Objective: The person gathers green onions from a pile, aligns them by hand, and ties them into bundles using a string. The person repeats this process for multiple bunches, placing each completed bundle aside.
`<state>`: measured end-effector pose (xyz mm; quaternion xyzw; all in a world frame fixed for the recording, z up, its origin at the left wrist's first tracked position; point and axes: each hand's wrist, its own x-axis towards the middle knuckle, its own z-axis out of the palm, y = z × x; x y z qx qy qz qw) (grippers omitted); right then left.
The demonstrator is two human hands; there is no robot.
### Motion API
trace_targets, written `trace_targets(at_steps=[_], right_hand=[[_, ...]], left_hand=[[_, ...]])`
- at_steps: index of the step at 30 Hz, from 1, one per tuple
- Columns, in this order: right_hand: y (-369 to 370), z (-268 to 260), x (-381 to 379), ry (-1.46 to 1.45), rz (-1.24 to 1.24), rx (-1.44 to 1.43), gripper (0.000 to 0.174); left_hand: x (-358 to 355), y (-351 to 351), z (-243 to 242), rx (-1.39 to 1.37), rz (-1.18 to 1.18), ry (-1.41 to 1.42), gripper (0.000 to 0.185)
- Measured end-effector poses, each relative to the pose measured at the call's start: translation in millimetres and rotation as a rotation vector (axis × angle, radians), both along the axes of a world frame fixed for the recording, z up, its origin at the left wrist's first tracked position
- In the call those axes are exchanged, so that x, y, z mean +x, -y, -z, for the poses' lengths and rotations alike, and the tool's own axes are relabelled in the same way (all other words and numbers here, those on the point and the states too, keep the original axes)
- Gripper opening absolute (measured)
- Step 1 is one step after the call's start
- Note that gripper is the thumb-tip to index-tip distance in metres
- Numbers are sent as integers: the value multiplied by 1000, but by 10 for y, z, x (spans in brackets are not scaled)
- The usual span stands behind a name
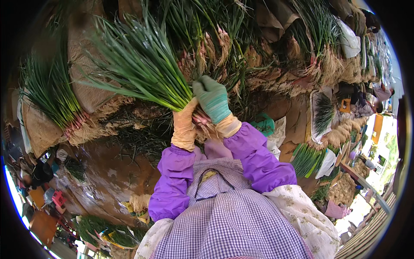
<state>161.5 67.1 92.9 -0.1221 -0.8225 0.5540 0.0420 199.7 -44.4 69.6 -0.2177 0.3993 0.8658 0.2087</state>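
A thick bundle of spring onions with pinkish bulbs and stringy roots is held up before me, its green leaves fanning to the upper left. My left hand, in a peach rubber glove, is closed around the stems just above the bulbs. My right hand wears a green knitted glove over a peach one. It curls against the right side of the same bundle, slightly blurred, and its fingertips are hidden. The bulbs show between my two wrists, roots hanging below.
More spring onions lie heaped on sacking ahead. Another bundle rests on burlap at left. Loose leaves litter the wet floor. At right are a green plastic container, laid-out onions and people.
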Motion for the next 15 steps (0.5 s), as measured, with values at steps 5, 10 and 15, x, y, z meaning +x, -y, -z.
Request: trace_targets(at_steps=[5,10,15], right_hand=[[-341,3,-60,303,167,-289,22],[-716,-124,-527,633,-568,520,39],[-870,91,-1665,375,-236,1147,35]], left_hand=[[-67,-49,-229,279,-281,66,16],[-20,200,-103,794,-267,-151,19],[-38,65,111,691,-179,-34,40]])
